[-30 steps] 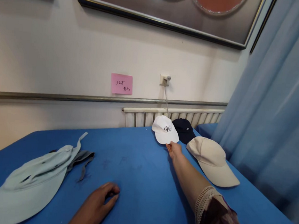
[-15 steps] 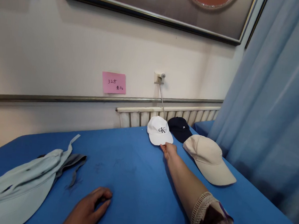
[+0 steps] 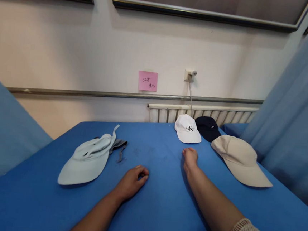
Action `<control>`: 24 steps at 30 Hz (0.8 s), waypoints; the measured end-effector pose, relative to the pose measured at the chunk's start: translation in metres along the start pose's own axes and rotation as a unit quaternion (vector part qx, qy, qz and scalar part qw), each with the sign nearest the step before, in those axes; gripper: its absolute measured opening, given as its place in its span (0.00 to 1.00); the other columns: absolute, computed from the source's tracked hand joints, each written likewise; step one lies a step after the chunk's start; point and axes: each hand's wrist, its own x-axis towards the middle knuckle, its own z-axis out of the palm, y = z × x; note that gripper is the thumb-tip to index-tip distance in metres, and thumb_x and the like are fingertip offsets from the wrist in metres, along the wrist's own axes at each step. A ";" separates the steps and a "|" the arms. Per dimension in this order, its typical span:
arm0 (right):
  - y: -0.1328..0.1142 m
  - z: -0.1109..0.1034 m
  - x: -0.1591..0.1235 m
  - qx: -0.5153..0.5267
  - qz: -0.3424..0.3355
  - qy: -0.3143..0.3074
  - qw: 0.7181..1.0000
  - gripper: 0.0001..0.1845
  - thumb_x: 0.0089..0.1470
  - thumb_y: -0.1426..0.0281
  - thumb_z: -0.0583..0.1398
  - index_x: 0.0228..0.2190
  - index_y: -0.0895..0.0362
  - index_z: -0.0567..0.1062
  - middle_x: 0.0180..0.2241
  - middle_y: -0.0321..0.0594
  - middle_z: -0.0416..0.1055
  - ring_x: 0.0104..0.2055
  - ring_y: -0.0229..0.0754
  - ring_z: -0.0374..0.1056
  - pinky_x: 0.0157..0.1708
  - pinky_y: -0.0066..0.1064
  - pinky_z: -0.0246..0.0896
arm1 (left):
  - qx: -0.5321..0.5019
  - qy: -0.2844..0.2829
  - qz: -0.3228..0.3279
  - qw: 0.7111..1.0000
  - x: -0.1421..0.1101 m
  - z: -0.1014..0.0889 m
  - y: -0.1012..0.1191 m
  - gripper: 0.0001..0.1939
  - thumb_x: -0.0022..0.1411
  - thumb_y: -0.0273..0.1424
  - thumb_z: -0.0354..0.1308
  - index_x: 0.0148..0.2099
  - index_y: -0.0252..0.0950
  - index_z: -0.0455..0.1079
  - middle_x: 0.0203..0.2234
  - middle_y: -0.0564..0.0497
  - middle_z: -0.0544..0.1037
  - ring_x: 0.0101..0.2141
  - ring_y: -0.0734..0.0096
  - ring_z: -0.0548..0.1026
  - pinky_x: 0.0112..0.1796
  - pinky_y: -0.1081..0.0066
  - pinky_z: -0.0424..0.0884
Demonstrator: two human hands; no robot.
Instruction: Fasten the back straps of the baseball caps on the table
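My left hand (image 3: pixel 134 180) rests on the blue-covered table, fingers loosely curled and the thumb apart, with nothing in it. To its left lies a pale blue cap (image 3: pixel 89 158) with loose straps, and a dark grey strap piece (image 3: pixel 118 145) shows behind it. My right hand (image 3: pixel 190 157) is just in front of the white cap (image 3: pixel 186 127) with "CK"-like lettering, not touching it; its fingers are partly hidden but appear loosely bent and hold nothing. Beside the white cap is a navy cap (image 3: pixel 207 128), and nearer on the right a beige cap (image 3: pixel 238 157).
A radiator (image 3: pixel 167 115) and a metal rail (image 3: pixel 104 95) run along the wall behind the table (image 3: pixel 159 209). Blue curtains (image 3: pixel 289 141) hang at both sides. A pink note (image 3: pixel 147 81) and a plugged socket (image 3: pixel 190 75) are on the wall.
My right hand has let go of the white cap's brim and drawn back slightly from it. The view has shifted left, so everything appears farther right. The caps seem to stay in place.
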 end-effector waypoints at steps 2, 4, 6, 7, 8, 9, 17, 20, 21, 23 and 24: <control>0.007 0.003 -0.034 -0.016 0.005 0.022 1.000 0.08 0.50 0.78 0.61 0.35 0.58 0.73 0.31 0.36 0.74 0.33 0.38 0.69 0.33 0.26 0.65 | -0.001 0.009 -0.003 1.000 0.000 0.003 0.001 0.09 0.60 0.32 0.51 0.38 0.37 0.71 0.34 0.49 0.77 0.36 0.67 0.74 0.40 0.67 0.70; 0.015 0.008 -0.071 -0.029 0.012 0.020 0.999 0.11 0.45 0.79 0.63 0.33 0.56 0.74 0.29 0.35 0.74 0.31 0.38 0.69 0.32 0.25 0.63 | -0.001 0.035 -0.015 0.999 0.001 0.002 0.000 0.10 0.60 0.33 0.51 0.40 0.36 0.71 0.33 0.49 0.77 0.34 0.66 0.75 0.39 0.67 0.71; 0.025 0.014 -0.104 -0.059 0.006 -0.015 0.998 0.12 0.42 0.80 0.62 0.32 0.56 0.75 0.32 0.37 0.75 0.33 0.38 0.71 0.35 0.25 0.64 | 0.021 0.093 -0.022 0.995 0.003 -0.005 -0.005 0.12 0.60 0.33 0.51 0.42 0.35 0.71 0.34 0.47 0.78 0.35 0.64 0.76 0.40 0.64 0.71; 0.030 0.016 -0.117 -0.087 -0.002 -0.049 0.995 0.13 0.42 0.80 0.61 0.32 0.56 0.76 0.33 0.38 0.76 0.35 0.39 0.71 0.37 0.26 0.64 | 0.046 0.136 -0.021 0.989 0.004 -0.012 -0.009 0.12 0.60 0.33 0.51 0.43 0.35 0.71 0.36 0.46 0.78 0.37 0.62 0.76 0.42 0.63 0.71; 0.033 0.018 -0.128 -0.114 -0.008 -0.084 0.990 0.13 0.42 0.80 0.61 0.32 0.56 0.76 0.33 0.38 0.76 0.36 0.39 0.71 0.39 0.26 0.64 | 0.079 0.185 -0.016 0.979 0.004 -0.021 -0.013 0.12 0.60 0.32 0.52 0.43 0.34 0.71 0.39 0.44 0.78 0.41 0.60 0.75 0.46 0.61 0.69; 0.036 0.019 -0.136 -0.141 -0.019 -0.120 0.983 0.13 0.42 0.81 0.60 0.31 0.55 0.76 0.33 0.38 0.76 0.37 0.39 0.71 0.40 0.27 0.63 | 0.118 0.239 -0.020 0.964 0.004 -0.032 -0.019 0.12 0.60 0.32 0.52 0.43 0.33 0.71 0.42 0.42 0.77 0.45 0.57 0.74 0.49 0.58 0.67; 0.014 0.013 -0.130 -0.176 0.044 -0.300 0.936 0.08 0.44 0.80 0.59 0.28 0.57 0.73 0.24 0.36 0.73 0.29 0.39 0.70 0.30 0.28 0.63 | 0.311 0.434 -0.252 0.807 -0.024 -0.112 -0.061 0.19 0.59 0.37 0.54 0.47 0.29 0.70 0.47 0.31 0.74 0.51 0.41 0.67 0.51 0.46 0.58; 0.003 0.012 -0.127 -0.144 0.074 -0.335 0.928 0.06 0.45 0.78 0.59 0.29 0.58 0.73 0.25 0.37 0.73 0.28 0.38 0.71 0.30 0.27 0.64 | 0.314 0.395 -0.287 0.814 -0.026 -0.116 -0.064 0.17 0.61 0.37 0.52 0.45 0.30 0.72 0.44 0.32 0.75 0.48 0.41 0.69 0.47 0.48 0.61; 0.002 0.012 -0.127 -0.143 0.074 -0.343 0.926 0.05 0.46 0.78 0.59 0.28 0.59 0.73 0.25 0.37 0.73 0.28 0.38 0.71 0.29 0.27 0.64 | 0.311 0.392 -0.287 0.817 -0.025 -0.116 -0.065 0.17 0.62 0.36 0.51 0.44 0.30 0.72 0.44 0.33 0.76 0.48 0.41 0.70 0.47 0.48 0.62; 0.001 0.012 -0.127 -0.149 0.070 -0.350 0.922 0.04 0.45 0.79 0.59 0.27 0.59 0.72 0.24 0.36 0.73 0.28 0.37 0.71 0.28 0.26 0.64 | 0.291 0.410 -0.282 0.817 -0.024 -0.116 -0.065 0.16 0.63 0.35 0.49 0.45 0.30 0.72 0.44 0.33 0.76 0.48 0.41 0.70 0.45 0.48 0.64; 0.002 0.013 -0.128 -0.150 0.067 -0.352 0.921 0.05 0.45 0.79 0.59 0.26 0.59 0.72 0.24 0.35 0.72 0.28 0.37 0.71 0.28 0.25 0.63 | 0.278 0.429 -0.273 0.815 -0.023 -0.117 -0.064 0.16 0.63 0.35 0.49 0.45 0.30 0.71 0.45 0.33 0.75 0.47 0.42 0.70 0.45 0.48 0.65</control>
